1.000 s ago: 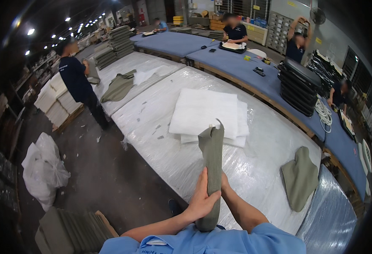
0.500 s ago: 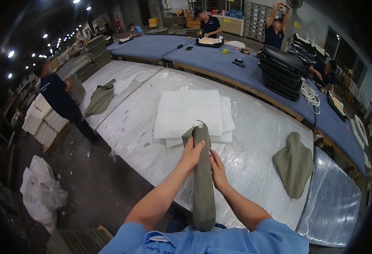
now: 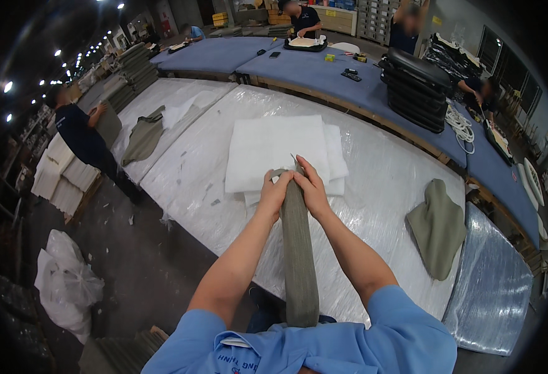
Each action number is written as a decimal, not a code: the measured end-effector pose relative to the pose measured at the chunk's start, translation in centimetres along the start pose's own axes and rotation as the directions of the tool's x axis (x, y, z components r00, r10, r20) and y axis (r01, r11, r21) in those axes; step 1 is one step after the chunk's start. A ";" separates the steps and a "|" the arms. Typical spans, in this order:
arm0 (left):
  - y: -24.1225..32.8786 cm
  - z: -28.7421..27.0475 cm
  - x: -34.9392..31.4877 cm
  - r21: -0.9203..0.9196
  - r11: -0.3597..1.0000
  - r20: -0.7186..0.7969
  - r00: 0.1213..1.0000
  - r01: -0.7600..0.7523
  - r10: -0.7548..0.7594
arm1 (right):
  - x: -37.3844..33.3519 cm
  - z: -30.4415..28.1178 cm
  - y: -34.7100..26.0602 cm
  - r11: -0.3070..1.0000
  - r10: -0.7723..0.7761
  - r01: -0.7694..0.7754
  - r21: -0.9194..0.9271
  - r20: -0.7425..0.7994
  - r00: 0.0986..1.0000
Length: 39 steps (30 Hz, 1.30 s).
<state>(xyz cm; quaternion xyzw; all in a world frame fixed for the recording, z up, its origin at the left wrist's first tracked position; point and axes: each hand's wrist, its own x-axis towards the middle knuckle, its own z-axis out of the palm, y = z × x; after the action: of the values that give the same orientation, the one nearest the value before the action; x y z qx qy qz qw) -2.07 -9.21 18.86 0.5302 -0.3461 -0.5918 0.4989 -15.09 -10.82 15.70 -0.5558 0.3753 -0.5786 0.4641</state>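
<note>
A long grey-green fabric-covered cushion point(image 3: 300, 262) stands on its narrow edge between my forearms, its near end against my shirt. At its far end my left hand point(image 3: 274, 193) is closed on the loose fabric of the cover. My right hand point(image 3: 311, 188) grips the same end from the right, thumbs nearly meeting on top. A flap of cover fabric sticks out past the fingers, with a bit of white showing between them. Just beyond lies a stack of white padding sheets point(image 3: 274, 142). The cushion's underside is hidden.
An empty-looking grey-green cover point(image 3: 437, 227) lies right on the plastic-wrapped table point(image 3: 186, 206); another cover point(image 3: 144, 138) lies far left. Beyond are blue tables point(image 3: 324, 78) with stacked black seats point(image 3: 416, 93). Several people work around. A white plastic bag point(image 3: 68, 280) sits on the floor.
My right hand has moved from the cushion's side up to its far end, beside the left. Both hands have closed together on the cover there. The view has tilted slightly down.
</note>
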 end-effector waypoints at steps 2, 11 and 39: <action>-0.6 -0.8 0.8 -0.023 0.990 -0.034 0.990 -0.139 0.139 | 0.6 1.0 -0.1 0.999 0.013 -0.013 0.036 0.000 1.000; -1.9 -4.1 3.1 -0.107 0.940 0.218 0.915 -0.324 0.340 | 1.6 -0.1 0.8 0.938 0.192 -0.207 0.279 0.080 0.978; 0.2 -3.5 7.4 0.175 0.802 -0.068 0.806 -0.571 0.588 | 4.6 1.1 -0.2 0.881 0.263 -0.359 0.308 0.312 0.913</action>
<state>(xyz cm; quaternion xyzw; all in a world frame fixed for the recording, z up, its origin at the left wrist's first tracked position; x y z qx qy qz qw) 1.80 -15.88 16.27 0.4680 -0.5037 -0.3513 0.6355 -13.84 -15.11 17.34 -0.4648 0.2840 -0.4764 0.6902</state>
